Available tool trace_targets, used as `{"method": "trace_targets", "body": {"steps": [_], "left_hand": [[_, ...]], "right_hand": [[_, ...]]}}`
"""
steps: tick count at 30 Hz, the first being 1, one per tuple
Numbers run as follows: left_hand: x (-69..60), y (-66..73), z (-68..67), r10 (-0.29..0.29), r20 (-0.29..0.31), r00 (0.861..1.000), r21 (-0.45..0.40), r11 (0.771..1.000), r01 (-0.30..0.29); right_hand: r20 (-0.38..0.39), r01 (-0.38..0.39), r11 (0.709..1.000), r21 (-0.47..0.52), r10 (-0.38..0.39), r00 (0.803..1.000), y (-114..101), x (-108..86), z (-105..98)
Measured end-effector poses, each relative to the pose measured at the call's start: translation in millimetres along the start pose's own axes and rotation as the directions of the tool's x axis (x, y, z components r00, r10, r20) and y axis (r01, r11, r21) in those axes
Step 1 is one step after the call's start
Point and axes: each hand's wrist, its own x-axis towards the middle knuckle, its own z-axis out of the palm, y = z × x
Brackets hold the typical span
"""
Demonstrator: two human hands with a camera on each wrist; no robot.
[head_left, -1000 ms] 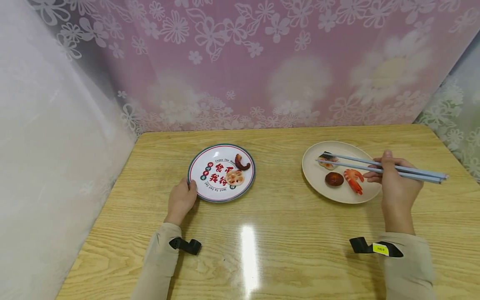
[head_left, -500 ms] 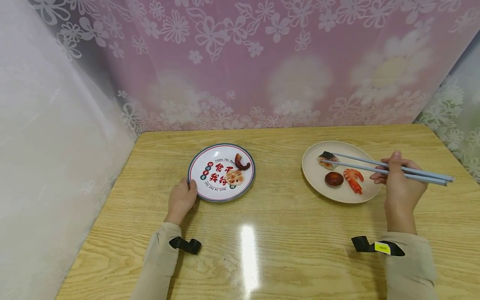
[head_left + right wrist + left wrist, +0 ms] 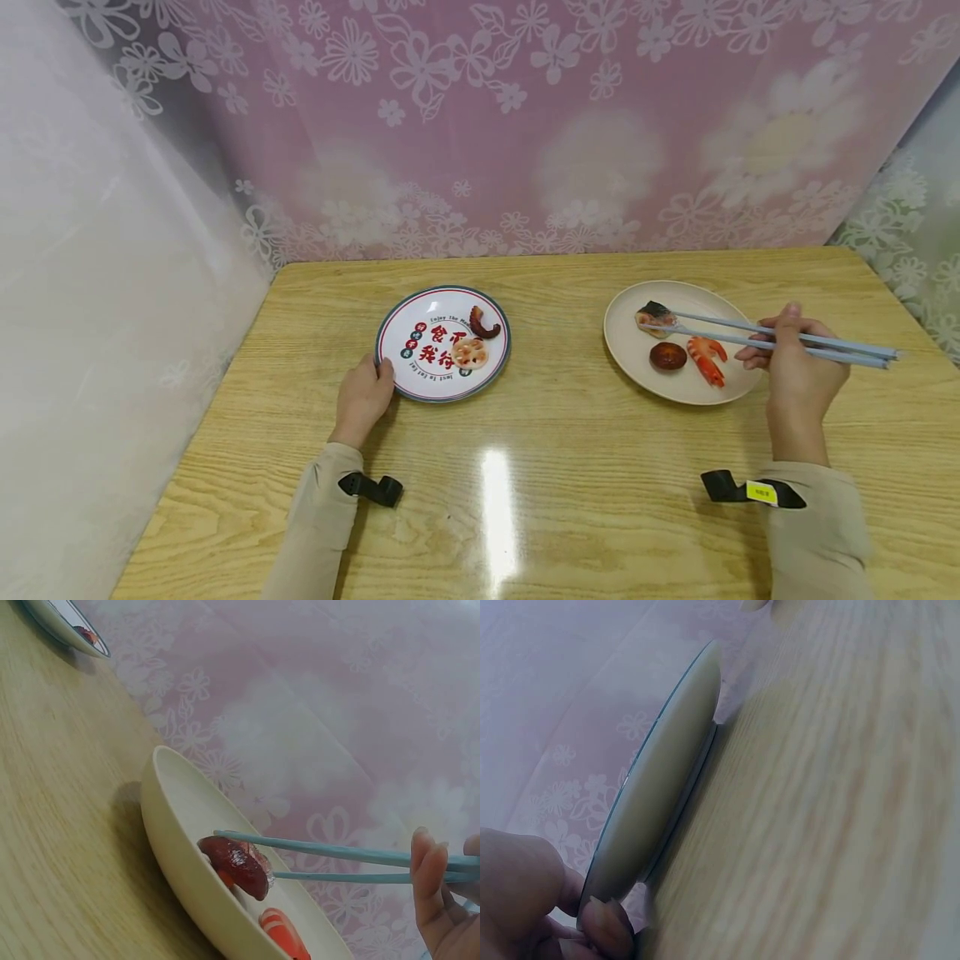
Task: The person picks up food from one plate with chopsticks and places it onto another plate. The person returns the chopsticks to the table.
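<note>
A: who's holding what?
B: right hand grips chopsticks, tips at the fish on the beige plate, can't tell if it's pinched. left hand pinches the rim of the white plate lol
A: anything else on them?
B: mushroom and shrimp near the fish. white one's got lotus and tentacle.

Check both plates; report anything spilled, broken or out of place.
Nothing stands out: the lotus-root slice and tentacle lie on the printed plate; the shrimp, brown oval piece and fish piece on the beige plate. No spill or crack shows.
</note>
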Motion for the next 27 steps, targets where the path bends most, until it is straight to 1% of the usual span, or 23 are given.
{"method": "trace_targets", "body": {"steps": [4, 7, 12, 15, 17, 19, 22, 24, 26, 27], "left_hand": [[-0.2, 0.6, -0.2, -0.002, -0.003, 1.000, 0.002, 1.000, 0.002], [-0.1, 0.5, -0.3, -0.001, -0.005, 1.000, 0.003, 1.000, 0.001], [-0.5, -0.6, -0.1, -0.001, -0.005, 1.000, 0.003, 1.000, 0.001], [-0.8, -0.8, 0.2, -0.002, -0.008, 1.000, 0.008, 1.000, 0.002], [-0.7, -1.0, 0.1, 0.000, -0.010, 1.000, 0.007, 1.000, 0.000], [-0.6, -0.9, 0.1, 0.004, -0.012, 1.000, 0.006, 1.000, -0.004], [0.0, -0.9, 0.2, 0.010, -0.017, 1.000, 0.003, 1.000, -0.010], [0.2, -1.1, 0.5, 0.013, -0.019, 1.000, 0.003, 1.000, -0.013], [0.5, -1.4, 0.8, 0.015, -0.020, 1.000, 0.003, 1.000, -0.015], [0.6, -1.6, 0.8, 0.016, -0.019, 1.000, 0.004, 1.000, -0.015]], "right_hand": [[-0.003, -0.025, 1.000, -0.015, 0.025, 1.000, 2.1, -0.4, 0.5], [0.004, -0.018, 1.000, -0.009, 0.018, 1.000, 3.8, -0.6, 0.1], [0.026, 0.026, 0.999, 0.024, -0.026, 0.999, 6.8, 0.0, -0.5], [0.060, 0.083, 0.996, 0.030, -0.085, 0.995, 8.8, -0.3, 0.5], [0.092, 0.144, 0.989, 0.028, -0.146, 0.985, 9.9, -0.8, 1.9], [0.128, 0.210, 0.977, 0.033, -0.212, 0.969, 10.7, -1.7, 3.5], [0.178, 0.294, 0.954, 0.058, -0.299, 0.937, 11.1, -2.7, 5.6], [0.200, 0.326, 0.943, 0.069, -0.333, 0.921, 11.0, -3.3, 6.5], [0.210, 0.339, 0.939, 0.063, -0.345, 0.915, 10.4, -4.1, 6.5], [0.211, 0.337, 0.940, 0.059, -0.341, 0.916, 10.0, -4.7, 6.4]]}}
